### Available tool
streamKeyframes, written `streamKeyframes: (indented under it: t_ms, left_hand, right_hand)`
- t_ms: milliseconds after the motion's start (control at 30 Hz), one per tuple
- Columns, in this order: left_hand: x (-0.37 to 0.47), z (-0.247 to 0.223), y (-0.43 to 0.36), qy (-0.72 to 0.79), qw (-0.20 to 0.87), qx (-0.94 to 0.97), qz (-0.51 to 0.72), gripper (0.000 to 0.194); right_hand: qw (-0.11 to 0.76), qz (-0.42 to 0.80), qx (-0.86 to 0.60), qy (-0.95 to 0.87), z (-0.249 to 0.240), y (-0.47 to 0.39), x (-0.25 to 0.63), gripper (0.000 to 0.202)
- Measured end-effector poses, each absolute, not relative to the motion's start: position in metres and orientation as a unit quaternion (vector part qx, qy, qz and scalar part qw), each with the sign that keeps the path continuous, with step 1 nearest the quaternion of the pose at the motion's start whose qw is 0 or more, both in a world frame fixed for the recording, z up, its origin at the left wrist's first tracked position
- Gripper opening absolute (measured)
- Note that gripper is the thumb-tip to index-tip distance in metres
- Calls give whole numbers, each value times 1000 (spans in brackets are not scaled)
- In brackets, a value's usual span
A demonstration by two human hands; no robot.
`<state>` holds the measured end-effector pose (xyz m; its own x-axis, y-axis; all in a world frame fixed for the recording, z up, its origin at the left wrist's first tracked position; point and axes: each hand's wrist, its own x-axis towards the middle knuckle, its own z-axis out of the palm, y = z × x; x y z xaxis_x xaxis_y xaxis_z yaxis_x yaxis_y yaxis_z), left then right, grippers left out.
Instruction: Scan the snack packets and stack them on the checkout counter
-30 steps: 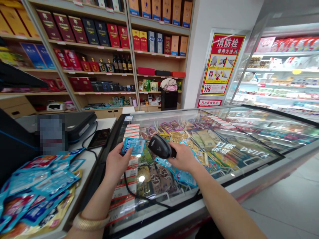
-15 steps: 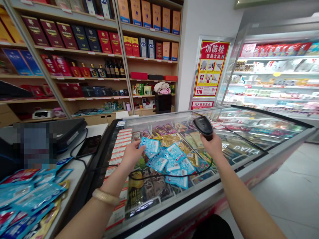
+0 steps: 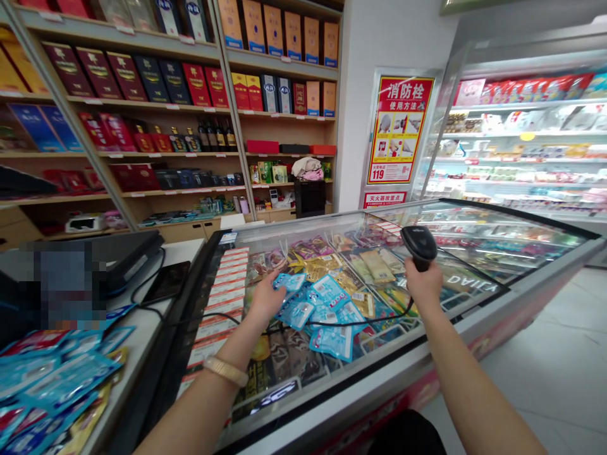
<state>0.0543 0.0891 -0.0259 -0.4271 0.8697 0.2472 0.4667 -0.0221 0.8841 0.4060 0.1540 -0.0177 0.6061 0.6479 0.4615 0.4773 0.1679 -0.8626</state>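
Note:
My left hand [image 3: 268, 296] is over the glass freezer lid [image 3: 332, 222], its thumb and fingers closed on the edge of a small blue packet [image 3: 291, 282]. That packet lies low against the left side of a loose pile of similar blue packets [image 3: 332, 313]. A black handheld barcode scanner [image 3: 419, 244] is gripped upright in my right hand [image 3: 424, 284], to the right of the pile and above the glass. The scanner's black cable [image 3: 360, 321] runs from its handle across the packets and under my left forearm.
On the left counter [image 3: 137, 351] lie more blue, red and gold packets [image 3: 61, 366], with a dark phone [image 3: 167, 281] behind them. Wrapped goods show through the freezer glass. Shelves of boxes [image 3: 194, 82] stand behind, and a lit refrigerated display [image 3: 526, 139] is at the right.
My right hand has moved right with the scanner, away from the pile. My left hand has shifted slightly right and down, bringing its packet closer to the others.

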Motion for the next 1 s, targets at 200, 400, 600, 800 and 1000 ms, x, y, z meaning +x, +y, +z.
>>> streamKeyframes:
  t_ms: [200, 400, 600, 800, 1000]
  left_hand:
    - [49, -30, 83, 681, 143, 580, 424, 59]
    - [35, -21, 59, 640, 63, 632, 432, 56]
    - [-11, 0, 3, 667, -50, 610, 425, 46]
    - [-85, 12, -45, 754, -132, 561, 315, 50]
    - [-126, 24, -101, 891, -169, 421, 21, 65]
  right_hand:
    - [620, 54, -627, -469, -20, 156, 402, 39]
    - [620, 39, -606, -498, -11, 148, 393, 42]
    - [609, 31, -563, -558, 2, 136, 359, 44]
    - [567, 43, -490, -661, 18, 115, 297, 33]
    - [555, 61, -404, -724, 23, 102, 250, 22]
